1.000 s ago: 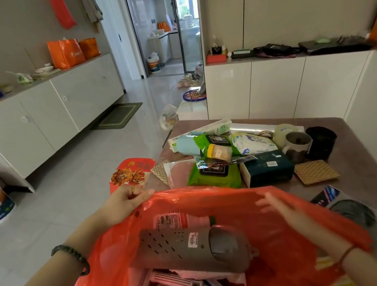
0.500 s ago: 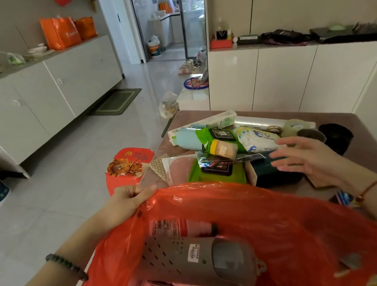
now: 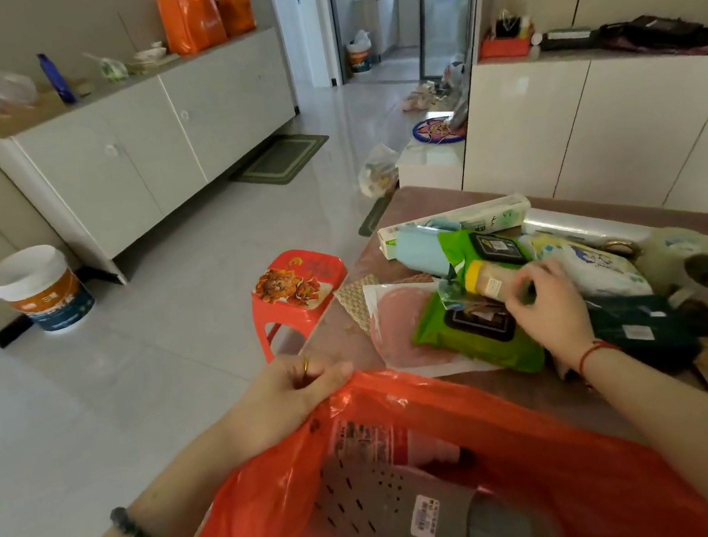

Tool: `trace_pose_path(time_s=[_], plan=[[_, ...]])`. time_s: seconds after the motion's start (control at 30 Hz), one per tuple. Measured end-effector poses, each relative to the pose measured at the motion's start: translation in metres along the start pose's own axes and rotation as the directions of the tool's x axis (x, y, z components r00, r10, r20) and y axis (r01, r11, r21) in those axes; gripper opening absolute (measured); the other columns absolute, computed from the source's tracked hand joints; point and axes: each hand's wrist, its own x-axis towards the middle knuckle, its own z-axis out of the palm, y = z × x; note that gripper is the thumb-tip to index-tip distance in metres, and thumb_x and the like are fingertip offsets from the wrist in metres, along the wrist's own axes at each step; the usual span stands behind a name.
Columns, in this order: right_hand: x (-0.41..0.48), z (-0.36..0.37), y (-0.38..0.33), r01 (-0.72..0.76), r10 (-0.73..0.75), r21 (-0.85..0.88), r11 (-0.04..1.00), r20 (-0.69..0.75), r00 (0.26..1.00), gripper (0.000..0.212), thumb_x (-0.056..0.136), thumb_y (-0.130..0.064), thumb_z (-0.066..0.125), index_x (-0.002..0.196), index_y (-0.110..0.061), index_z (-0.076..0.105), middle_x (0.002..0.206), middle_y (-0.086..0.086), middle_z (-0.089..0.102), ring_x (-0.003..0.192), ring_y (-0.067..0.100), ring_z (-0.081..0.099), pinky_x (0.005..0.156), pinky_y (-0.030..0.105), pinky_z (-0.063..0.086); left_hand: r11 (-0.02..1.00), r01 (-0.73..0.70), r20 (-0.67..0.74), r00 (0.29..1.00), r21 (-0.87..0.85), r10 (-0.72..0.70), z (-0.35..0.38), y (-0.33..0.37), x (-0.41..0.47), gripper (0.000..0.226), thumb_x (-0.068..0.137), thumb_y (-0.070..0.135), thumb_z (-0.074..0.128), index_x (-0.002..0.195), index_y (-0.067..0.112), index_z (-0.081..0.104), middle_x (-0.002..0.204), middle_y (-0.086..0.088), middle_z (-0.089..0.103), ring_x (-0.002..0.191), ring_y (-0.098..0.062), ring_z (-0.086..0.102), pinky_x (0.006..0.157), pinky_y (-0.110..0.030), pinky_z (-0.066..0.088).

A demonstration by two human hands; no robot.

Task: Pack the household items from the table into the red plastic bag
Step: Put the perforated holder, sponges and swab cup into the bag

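Gripping the rim of the red plastic bag (image 3: 588,454), the left hand (image 3: 297,387) holds its mouth open. I see a grey perforated holder (image 3: 385,509) lying inside the bag, below this hand. The right hand (image 3: 543,306) has its fingers curled around the end of a yellow-capped bottle (image 3: 484,280), and a green wipes pack (image 3: 469,342) lies just left of this hand.

The bottom edge cuts off the red plastic bag (image 3: 592,477) and the grey perforated item (image 3: 376,510) inside it; its label print is too small to read. The fingers (image 3: 517,287) of the right hand (image 3: 548,309) cover one end of the yellow-capped bottle (image 3: 484,280), so a grip cannot be told. The wrist hides part of the dark green box (image 3: 637,327). The right edge cuts the worktop (image 3: 549,392).
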Motion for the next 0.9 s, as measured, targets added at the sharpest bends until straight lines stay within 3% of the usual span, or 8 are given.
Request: trace_pose_path(time_s=[0.07,0.13,0.27,0.4,0.57,0.7,0.8,0.9], plan=[[0.020,0.004,-0.006,-0.040,0.041,0.023,0.999,-0.026,0.999,0.037,0.079,-0.018,0.067,0.111,-0.007,0.054,0.122,0.016,0.048,0.113,0.034,0.048,0.094,0.042,0.042,1.000,-0.005,-0.010,1.000,-0.001,0.005,-0.001,-0.003,-0.001,0.078,0.069,0.069,0.053,0.056,-0.007,0.040,0.049,0.006,0.038,0.045,-0.004,0.037,0.051,-0.014,0.037],[0.039,0.013,-0.004,-0.021,0.040,-0.118,0.993,0.163,0.986,0.060,0.076,-0.023,0.072,0.127,-0.009,0.044,0.129,0.018,0.048,0.118,0.037,0.047,0.097,0.043,0.041,1.000,0.003,-0.031,1.000,-0.002,-0.003,-0.001,-0.006,-0.002,0.081,0.066,0.074,0.053,0.056,-0.006,0.041,0.050,0.003,0.039,0.046,-0.005,0.040,0.052,-0.014,0.039],[0.048,0.033,0.014,-0.068,0.133,-0.227,0.972,0.284,0.950,0.057,0.074,-0.016,0.072,0.121,-0.001,0.044,0.116,0.027,0.058,0.106,0.041,0.056,0.086,0.041,0.045,0.999,0.040,-0.048,0.998,-0.031,-0.042,-0.002,-0.004,-0.003,0.063,0.080,0.053,0.052,0.056,-0.005,0.042,0.050,0.000,0.040,0.047,-0.008,0.040,0.053,-0.016,0.039],[0.033,0.015,-0.001,-0.133,0.118,0.103,0.986,0.138,0.983,0.044,0.084,-0.025,0.063,0.117,0.000,0.048,0.111,0.024,0.061,0.100,0.037,0.057,0.074,0.032,0.041,0.999,0.048,-0.070,0.996,0.005,-0.047,-0.003,0.001,-0.006,0.060,0.080,0.041,0.050,0.058,-0.013,0.039,0.056,-0.010,0.035,0.049,-0.014,0.033,0.051,-0.016,0.035],[-0.035,-0.077,-0.070,0.039,-0.106,0.497,0.867,0.108,0.988,0.030,0.081,-0.047,0.060,0.106,-0.032,0.055,0.104,-0.009,0.062,0.095,0.011,0.057,0.077,0.025,0.040,0.996,0.055,-0.067,0.996,0.067,-0.051,-0.004,0.001,-0.008,0.070,0.080,0.052,0.051,0.064,-0.015,0.046,0.059,-0.013,0.047,0.053,-0.021,0.042,0.057,-0.030,0.041],[-0.122,-0.146,-0.108,0.148,-0.472,0.677,0.721,0.324,0.820,0.038,0.075,-0.055,0.056,0.109,-0.036,0.056,0.100,-0.011,0.067,0.091,0.001,0.062,0.076,0.013,0.046,0.985,0.061,-0.109,0.993,0.162,-0.044,-0.003,0.003,-0.012,0.065,0.083,0.053,0.051,0.064,-0.010,0.053,0.057,-0.011,0.052,0.053,-0.020,0.048,0.059,-0.035,0.042],[-0.165,-0.141,-0.113,0.184,-0.514,0.536,0.824,0.570,0.641,0.041,0.082,-0.043,0.059,0.121,-0.032,0.049,0.103,-0.005,0.066,0.091,0.007,0.063,0.077,0.022,0.050,0.972,0.077,-0.157,0.987,0.222,-0.043,0.000,0.010,-0.017,0.045,0.088,0.040,0.053,0.059,0.007,0.055,0.046,0.010,0.052,0.045,-0.003,0.046,0.055,-0.024,0.040],[-0.180,-0.101,-0.104,0.365,-0.438,0.248,0.897,0.614,0.657,0.051,0.085,-0.040,0.058,0.130,-0.025,0.040,0.122,-0.003,0.058,0.109,0.010,0.055,0.093,0.028,0.044,0.950,0.099,-0.182,0.982,0.297,-0.045,0.002,0.009,-0.025,0.049,0.087,0.044,0.055,0.073,-0.002,0.062,0.058,-0.002,0.057,0.054,-0.011,0.050,0.061,-0.037,0.044]])
